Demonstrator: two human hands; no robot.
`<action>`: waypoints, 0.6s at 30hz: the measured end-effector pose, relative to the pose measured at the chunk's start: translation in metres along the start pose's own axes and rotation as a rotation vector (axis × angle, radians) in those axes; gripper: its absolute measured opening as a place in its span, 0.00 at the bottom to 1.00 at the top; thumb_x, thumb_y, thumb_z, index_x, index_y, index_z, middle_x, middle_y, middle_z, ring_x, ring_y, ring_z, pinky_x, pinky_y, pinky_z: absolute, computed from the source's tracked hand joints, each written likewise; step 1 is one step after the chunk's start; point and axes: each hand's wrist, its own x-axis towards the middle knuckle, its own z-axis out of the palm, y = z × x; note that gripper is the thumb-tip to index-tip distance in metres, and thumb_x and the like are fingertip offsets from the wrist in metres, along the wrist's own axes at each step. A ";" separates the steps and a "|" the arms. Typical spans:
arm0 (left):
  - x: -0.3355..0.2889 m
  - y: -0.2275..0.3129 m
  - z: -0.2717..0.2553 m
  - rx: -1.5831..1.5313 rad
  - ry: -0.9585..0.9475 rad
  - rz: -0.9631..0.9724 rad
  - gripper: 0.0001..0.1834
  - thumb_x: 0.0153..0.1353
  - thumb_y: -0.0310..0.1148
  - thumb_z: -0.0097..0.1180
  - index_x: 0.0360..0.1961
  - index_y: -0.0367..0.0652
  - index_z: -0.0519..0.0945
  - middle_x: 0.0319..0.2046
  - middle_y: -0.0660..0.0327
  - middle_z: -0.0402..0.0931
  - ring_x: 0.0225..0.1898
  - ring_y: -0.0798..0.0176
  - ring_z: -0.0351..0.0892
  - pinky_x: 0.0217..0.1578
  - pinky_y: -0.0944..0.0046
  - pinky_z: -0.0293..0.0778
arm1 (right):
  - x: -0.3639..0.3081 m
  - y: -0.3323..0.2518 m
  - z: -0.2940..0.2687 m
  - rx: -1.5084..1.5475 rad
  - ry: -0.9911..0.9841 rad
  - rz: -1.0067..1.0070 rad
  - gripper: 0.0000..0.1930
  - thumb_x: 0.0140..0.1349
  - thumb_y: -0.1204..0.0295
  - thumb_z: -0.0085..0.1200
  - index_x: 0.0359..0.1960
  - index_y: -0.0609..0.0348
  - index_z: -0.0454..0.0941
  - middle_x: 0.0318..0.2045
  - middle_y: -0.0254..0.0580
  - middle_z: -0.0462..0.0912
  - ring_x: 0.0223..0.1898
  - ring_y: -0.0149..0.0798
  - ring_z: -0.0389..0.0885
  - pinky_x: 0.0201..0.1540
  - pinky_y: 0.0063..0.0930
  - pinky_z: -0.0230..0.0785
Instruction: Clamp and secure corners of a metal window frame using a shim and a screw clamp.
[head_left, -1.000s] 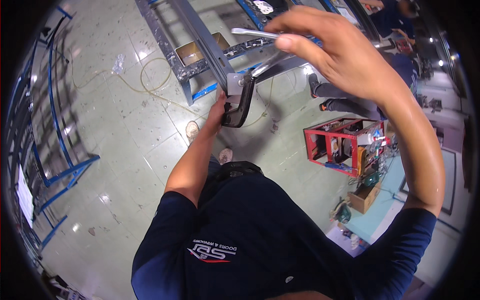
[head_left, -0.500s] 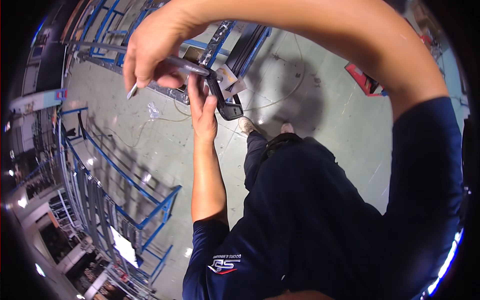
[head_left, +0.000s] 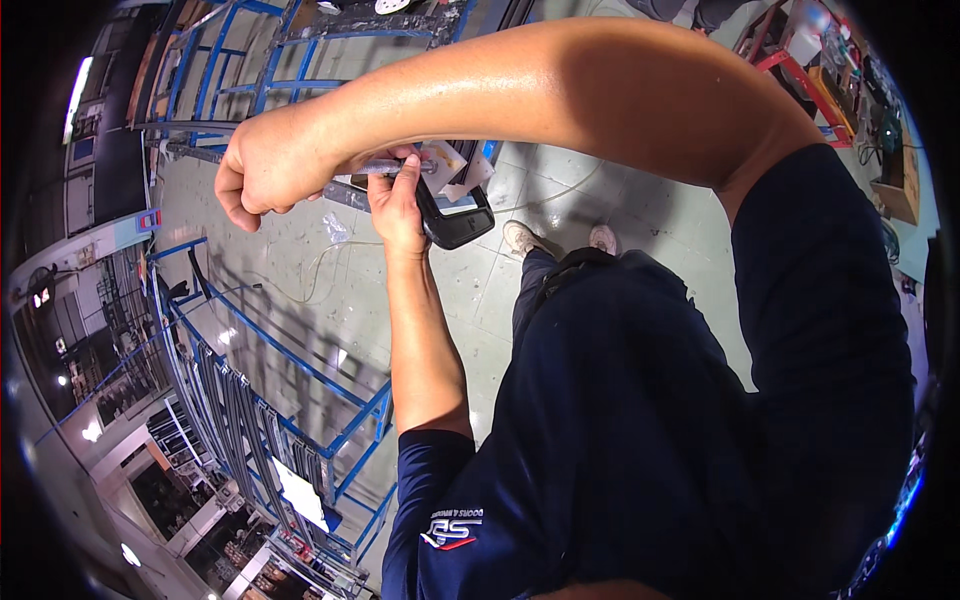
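Observation:
A black C-clamp [head_left: 457, 232] with a grey metal screw hangs in front of me, its bowed frame on the right. My left hand [head_left: 398, 212] is closed round the clamp where the screw passes through the frame, thumb lying along it. My right hand [head_left: 268, 165] reaches across from above, fingers curled down at the screw's left end. The handle bar there is hidden behind that hand. Light plates [head_left: 445, 165] with dark marks lie just beyond the clamp; whether its jaw touches them cannot be told.
Blue metal racks [head_left: 265, 75] stand at the far left. Another blue rack [head_left: 300, 430] with long dark profiles is at the near left. A thin hose [head_left: 318, 270] and clear plastic [head_left: 336, 229] lie on the floor. At the far right is a red-framed stand [head_left: 800, 85] with tools.
My right hand has turned over and shifted slightly left and nearer, hiding the handle bar. My left hand has closed further round the clamp. The whole view has shifted.

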 end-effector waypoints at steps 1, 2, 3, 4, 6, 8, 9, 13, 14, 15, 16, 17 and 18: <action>0.000 0.004 0.002 0.002 0.001 -0.002 0.09 0.69 0.23 0.50 0.48 0.37 0.75 0.43 0.58 0.76 0.49 0.60 0.76 0.58 0.59 0.68 | 0.000 0.002 -0.003 -0.034 -0.016 0.007 0.10 0.61 0.69 0.52 0.41 0.51 0.83 0.25 0.31 0.78 0.23 0.27 0.70 0.26 0.27 0.63; -0.001 0.008 0.003 0.021 -0.005 -0.029 0.13 0.70 0.26 0.49 0.53 0.36 0.74 0.46 0.57 0.76 0.51 0.59 0.75 0.59 0.58 0.66 | -0.001 0.005 -0.008 -0.031 -0.018 0.006 0.10 0.61 0.69 0.52 0.41 0.51 0.83 0.25 0.31 0.78 0.23 0.27 0.70 0.26 0.27 0.63; -0.004 0.013 0.003 0.040 -0.010 -0.055 0.17 0.71 0.29 0.48 0.58 0.34 0.72 0.48 0.55 0.76 0.54 0.59 0.73 0.61 0.57 0.65 | -0.006 0.011 -0.014 0.058 0.070 -0.030 0.15 0.63 0.61 0.53 0.48 0.51 0.81 0.30 0.35 0.82 0.31 0.29 0.75 0.33 0.29 0.66; -0.007 0.013 -0.007 0.062 -0.099 -0.032 0.28 0.72 0.35 0.48 0.69 0.34 0.64 0.60 0.50 0.71 0.64 0.56 0.67 0.66 0.55 0.59 | -0.013 0.016 -0.023 0.140 0.159 -0.066 0.22 0.66 0.54 0.54 0.55 0.51 0.79 0.36 0.39 0.85 0.38 0.31 0.80 0.40 0.31 0.69; -0.019 0.010 -0.025 0.003 -0.100 -0.033 0.31 0.71 0.36 0.49 0.71 0.35 0.61 0.64 0.49 0.66 0.68 0.54 0.63 0.68 0.55 0.56 | -0.034 0.047 -0.053 0.182 0.368 -0.175 0.32 0.67 0.46 0.53 0.64 0.54 0.73 0.51 0.47 0.84 0.54 0.38 0.81 0.53 0.35 0.70; -0.034 0.011 -0.047 0.073 -0.049 -0.108 0.39 0.65 0.34 0.57 0.74 0.35 0.56 0.73 0.46 0.54 0.75 0.52 0.51 0.73 0.53 0.48 | -0.064 0.113 -0.076 -0.417 0.717 -0.202 0.26 0.69 0.52 0.54 0.62 0.53 0.75 0.50 0.43 0.85 0.50 0.39 0.84 0.53 0.37 0.75; -0.033 0.009 -0.057 0.075 -0.046 -0.111 0.39 0.65 0.34 0.57 0.74 0.35 0.56 0.73 0.46 0.54 0.75 0.52 0.51 0.73 0.53 0.48 | -0.087 0.134 -0.074 -0.620 0.661 -0.002 0.26 0.66 0.53 0.57 0.62 0.50 0.75 0.48 0.42 0.84 0.53 0.40 0.83 0.58 0.41 0.71; -0.001 0.016 -0.042 1.264 -0.428 0.310 0.49 0.48 0.34 0.72 0.70 0.38 0.62 0.70 0.46 0.61 0.74 0.43 0.53 0.73 0.45 0.46 | -0.128 0.212 -0.043 -1.184 0.367 -0.143 0.36 0.59 0.45 0.60 0.65 0.50 0.71 0.60 0.41 0.75 0.66 0.45 0.68 0.72 0.60 0.44; 0.009 0.015 -0.037 1.344 -0.480 0.290 0.49 0.47 0.39 0.72 0.70 0.38 0.62 0.69 0.46 0.62 0.73 0.43 0.55 0.73 0.43 0.44 | -0.121 0.221 -0.038 -1.172 0.365 -0.146 0.36 0.59 0.45 0.60 0.65 0.50 0.71 0.60 0.41 0.75 0.66 0.45 0.68 0.72 0.60 0.44; 0.017 0.013 -0.034 1.422 -0.535 0.270 0.49 0.47 0.43 0.72 0.69 0.39 0.63 0.68 0.46 0.63 0.72 0.44 0.57 0.73 0.42 0.43 | -0.113 0.229 -0.036 -1.202 0.340 -0.179 0.37 0.58 0.43 0.60 0.63 0.54 0.72 0.58 0.42 0.76 0.64 0.45 0.69 0.73 0.61 0.42; 0.024 0.007 -0.037 1.425 -0.538 0.262 0.49 0.47 0.43 0.72 0.69 0.39 0.63 0.68 0.46 0.63 0.72 0.44 0.57 0.73 0.42 0.43 | -0.106 0.228 -0.035 -1.235 0.315 -0.211 0.38 0.57 0.42 0.59 0.61 0.57 0.74 0.55 0.43 0.77 0.62 0.45 0.71 0.73 0.62 0.40; 0.029 0.000 -0.040 1.452 -0.590 0.228 0.49 0.47 0.48 0.71 0.67 0.38 0.64 0.66 0.46 0.65 0.71 0.44 0.59 0.73 0.40 0.41 | -0.101 0.227 -0.034 -1.227 0.316 -0.210 0.38 0.57 0.42 0.59 0.61 0.57 0.74 0.55 0.43 0.77 0.62 0.45 0.71 0.73 0.62 0.40; 0.032 -0.004 -0.045 1.479 -0.642 0.192 0.49 0.47 0.52 0.71 0.66 0.37 0.65 0.64 0.47 0.67 0.70 0.44 0.61 0.74 0.39 0.39 | -0.098 0.226 -0.035 -1.203 0.237 -0.159 0.37 0.56 0.41 0.59 0.57 0.59 0.75 0.52 0.43 0.78 0.60 0.45 0.72 0.73 0.62 0.39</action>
